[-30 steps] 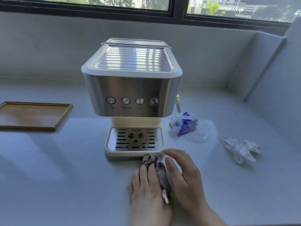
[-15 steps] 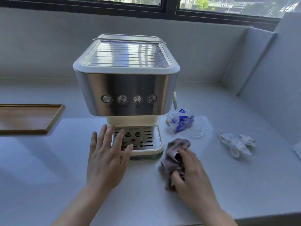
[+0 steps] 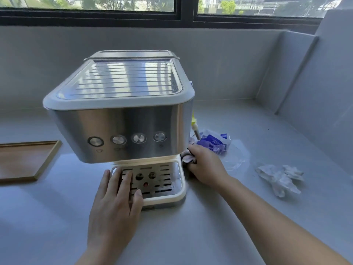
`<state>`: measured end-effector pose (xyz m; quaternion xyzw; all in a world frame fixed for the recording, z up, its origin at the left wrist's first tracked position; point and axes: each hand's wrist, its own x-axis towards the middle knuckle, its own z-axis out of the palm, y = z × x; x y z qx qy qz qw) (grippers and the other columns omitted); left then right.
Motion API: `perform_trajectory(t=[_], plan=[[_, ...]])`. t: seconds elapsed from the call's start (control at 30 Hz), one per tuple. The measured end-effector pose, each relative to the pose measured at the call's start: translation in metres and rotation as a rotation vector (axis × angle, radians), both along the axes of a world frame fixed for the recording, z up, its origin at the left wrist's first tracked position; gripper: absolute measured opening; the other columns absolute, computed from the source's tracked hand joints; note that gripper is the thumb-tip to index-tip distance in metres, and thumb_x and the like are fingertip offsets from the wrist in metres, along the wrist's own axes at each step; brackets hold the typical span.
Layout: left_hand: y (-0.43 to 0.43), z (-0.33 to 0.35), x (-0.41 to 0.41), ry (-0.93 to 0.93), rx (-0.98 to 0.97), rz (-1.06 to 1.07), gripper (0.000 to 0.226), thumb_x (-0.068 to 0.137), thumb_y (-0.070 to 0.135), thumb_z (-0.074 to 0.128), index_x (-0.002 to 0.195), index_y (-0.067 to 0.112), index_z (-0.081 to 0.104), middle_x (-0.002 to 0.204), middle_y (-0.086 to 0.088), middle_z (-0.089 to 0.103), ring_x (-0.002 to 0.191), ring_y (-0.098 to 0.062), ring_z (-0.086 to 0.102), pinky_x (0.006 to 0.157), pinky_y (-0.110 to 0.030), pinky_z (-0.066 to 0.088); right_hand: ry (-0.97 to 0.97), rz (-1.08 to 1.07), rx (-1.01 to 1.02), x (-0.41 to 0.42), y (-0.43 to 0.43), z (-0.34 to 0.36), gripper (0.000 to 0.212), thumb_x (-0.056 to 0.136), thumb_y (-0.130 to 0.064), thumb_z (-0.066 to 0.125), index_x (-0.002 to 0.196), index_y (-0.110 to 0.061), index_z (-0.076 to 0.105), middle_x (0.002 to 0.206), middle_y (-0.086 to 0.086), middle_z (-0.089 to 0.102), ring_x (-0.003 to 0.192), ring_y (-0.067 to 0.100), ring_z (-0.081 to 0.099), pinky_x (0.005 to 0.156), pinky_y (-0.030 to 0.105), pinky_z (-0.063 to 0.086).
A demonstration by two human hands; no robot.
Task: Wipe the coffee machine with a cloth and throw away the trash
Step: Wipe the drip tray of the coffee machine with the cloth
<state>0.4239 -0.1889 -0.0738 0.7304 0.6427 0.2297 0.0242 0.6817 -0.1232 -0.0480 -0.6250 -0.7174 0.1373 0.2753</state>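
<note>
Tray [image 3: 24,159] left of coffee machine [image 3: 122,111]; wrappers [image 3: 214,143] right.

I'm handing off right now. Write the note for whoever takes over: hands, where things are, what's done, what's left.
Left hand: open, flat on the drip tray, steadying the coffee machine.
Right hand: shut on the cloth, pressed against the machine's lower right side.
Trash: plastic wrapper to the right of the machine, crumpled tissue further right, both on the counter. No bin in view.
Done: cannot tell how much has been wiped; the tray's right edge looks smeared.
Left: finish wiping the machine, then bin the wrapper and the tissue.
</note>
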Motion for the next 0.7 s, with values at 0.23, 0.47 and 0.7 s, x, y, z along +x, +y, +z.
perform_trajectory(t=[0.23,0.47,0.7], plan=[[0.002,-0.003,0.000,0.030,-0.001,0.022,0.067,0.090,0.050,0.027,0.140,0.013,0.049,0.154,-0.006,0.040,0.148,-0.025,0.022,0.110,-0.051,0.039,-0.165,0.019,-0.202,-0.005,0.072,0.001,0.017,0.086,-0.025,0.048,0.083,-0.041,0.043,0.094,0.004,0.057,0.085,0.030,0.056,0.068,0.037,0.048],[0.000,0.000,0.000,0.059,0.021,-0.007,0.066,0.092,0.045,0.026,0.139,0.004,0.049,0.151,-0.016,0.042,0.146,-0.034,0.023,0.118,-0.049,0.027,-0.090,0.129,-0.082,0.004,-0.023,0.004,0.020,0.077,-0.019,0.048,0.093,-0.019,0.061,0.095,-0.003,0.065,0.095,0.027,0.057,0.074,0.041,0.050],[0.002,-0.006,-0.003,0.034,0.026,-0.017,0.066,0.093,0.049,0.025,0.140,0.007,0.046,0.154,-0.013,0.037,0.147,-0.031,0.019,0.119,-0.047,0.024,-0.042,0.117,0.155,-0.002,-0.114,-0.007,0.013,0.068,-0.009,0.070,0.076,-0.019,0.068,0.077,-0.018,0.068,0.070,0.014,0.053,0.066,0.031,0.047]])
